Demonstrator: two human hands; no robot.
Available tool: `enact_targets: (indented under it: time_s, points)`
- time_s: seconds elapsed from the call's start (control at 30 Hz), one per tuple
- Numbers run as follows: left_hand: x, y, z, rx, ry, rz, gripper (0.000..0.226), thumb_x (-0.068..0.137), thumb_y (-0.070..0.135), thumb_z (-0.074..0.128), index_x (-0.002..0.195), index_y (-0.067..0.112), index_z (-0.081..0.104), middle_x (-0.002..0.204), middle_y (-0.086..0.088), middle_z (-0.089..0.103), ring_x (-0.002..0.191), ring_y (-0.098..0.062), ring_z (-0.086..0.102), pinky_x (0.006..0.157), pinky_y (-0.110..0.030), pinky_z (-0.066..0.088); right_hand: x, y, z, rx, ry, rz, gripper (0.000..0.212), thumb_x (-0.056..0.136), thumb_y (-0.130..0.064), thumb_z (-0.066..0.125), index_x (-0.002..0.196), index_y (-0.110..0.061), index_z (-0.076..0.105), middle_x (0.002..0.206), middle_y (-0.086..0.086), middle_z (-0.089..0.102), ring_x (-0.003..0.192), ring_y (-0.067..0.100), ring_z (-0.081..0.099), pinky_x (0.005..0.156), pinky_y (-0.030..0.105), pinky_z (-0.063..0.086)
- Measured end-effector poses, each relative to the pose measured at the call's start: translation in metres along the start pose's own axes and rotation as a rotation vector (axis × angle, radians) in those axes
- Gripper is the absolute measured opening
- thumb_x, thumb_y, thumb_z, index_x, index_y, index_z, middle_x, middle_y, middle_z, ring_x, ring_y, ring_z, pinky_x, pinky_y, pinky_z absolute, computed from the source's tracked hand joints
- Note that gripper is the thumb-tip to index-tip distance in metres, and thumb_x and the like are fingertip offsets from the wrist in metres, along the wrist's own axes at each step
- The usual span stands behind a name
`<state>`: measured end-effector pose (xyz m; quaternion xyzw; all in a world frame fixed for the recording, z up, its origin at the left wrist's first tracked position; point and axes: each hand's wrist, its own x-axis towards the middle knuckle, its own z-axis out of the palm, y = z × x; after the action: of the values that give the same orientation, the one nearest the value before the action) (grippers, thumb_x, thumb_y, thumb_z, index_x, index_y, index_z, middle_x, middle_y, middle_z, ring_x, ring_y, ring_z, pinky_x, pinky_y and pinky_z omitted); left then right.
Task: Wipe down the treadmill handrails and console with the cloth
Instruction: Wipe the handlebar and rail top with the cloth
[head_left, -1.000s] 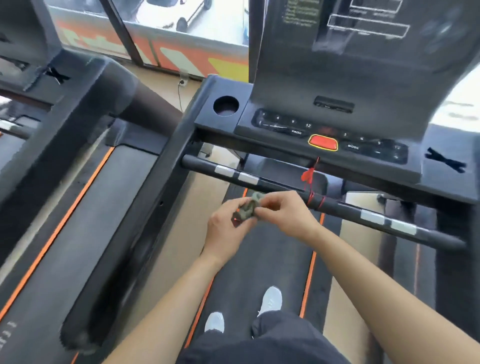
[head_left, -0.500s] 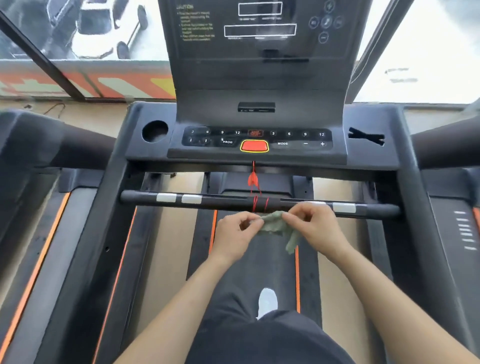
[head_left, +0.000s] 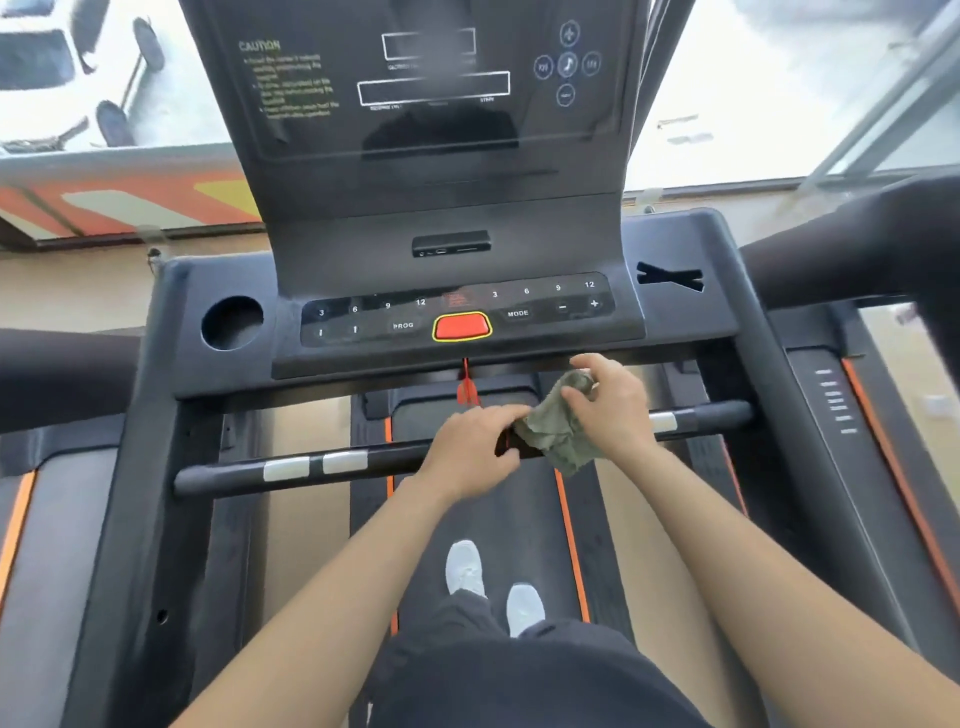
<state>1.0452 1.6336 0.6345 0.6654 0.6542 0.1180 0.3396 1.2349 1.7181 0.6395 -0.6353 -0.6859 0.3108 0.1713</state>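
A crumpled grey-green cloth (head_left: 558, 428) hangs between my two hands, just over the black front handrail (head_left: 234, 472) with its silver grip plates. My right hand (head_left: 610, 402) pinches the cloth's upper end, lifted close to the console's lower edge. My left hand (head_left: 475, 449) pinches the cloth's left edge and lies over the middle of the bar. The black console (head_left: 457, 317) with number keys and a red stop button (head_left: 462, 326) is directly ahead. A red safety cord (head_left: 466, 389) dangles below it.
The display panel (head_left: 431, 88) rises above the keys. A round cup holder (head_left: 232, 323) sits left, a cross-shaped slot (head_left: 670, 277) right. Side rails (head_left: 156, 467) flank the belt (head_left: 498, 509), where my white shoes stand. Neighbouring treadmills lie on both sides.
The view swung from the left to face the console squarely. The balled cloth has been pulled open between my hands. My right hand lifted its end up toward the console.
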Motion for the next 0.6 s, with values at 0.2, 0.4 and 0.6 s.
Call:
enact_targets:
  time_s: [0.2, 0.4, 0.6]
  points:
    - [0.004, -0.033, -0.003, 0.163, 0.062, 0.161, 0.038, 0.083, 0.038, 0.066, 0.12, 0.033, 0.066, 0.117, 0.013, 0.07, 0.111, -0.018, 0.063, 0.088, -0.04, 0.046, -0.032, 0.016, 0.014, -0.049, -0.166, -0.261, 0.05, 0.084, -0.01, 0.076, 0.131, -0.02, 0.063, 0.138, -0.001, 0.053, 0.115, 0.013, 0.054, 0.105, 0.034, 0.044]
    - [-0.016, -0.055, -0.007, 0.186, 0.256, 0.144, 0.028, 0.064, 0.04, 0.063, 0.091, 0.03, 0.064, 0.086, 0.013, 0.063, 0.082, -0.017, 0.059, 0.074, -0.036, 0.041, -0.039, 0.027, 0.019, -0.36, -0.225, -0.375, 0.054, 0.083, -0.038, 0.077, 0.134, -0.034, 0.061, 0.135, -0.013, 0.06, 0.122, 0.023, 0.049, 0.097, 0.037, 0.029]
    - [-0.028, -0.067, -0.011, 0.129, 0.292, 0.056, 0.023, 0.062, 0.036, 0.065, 0.081, 0.03, 0.053, 0.082, 0.014, 0.055, 0.079, -0.016, 0.051, 0.073, -0.036, 0.04, -0.042, 0.005, 0.048, -0.313, -0.229, -0.523, 0.048, 0.082, -0.028, 0.064, 0.131, -0.024, 0.065, 0.138, -0.007, 0.062, 0.119, 0.026, 0.06, 0.098, 0.046, 0.042]
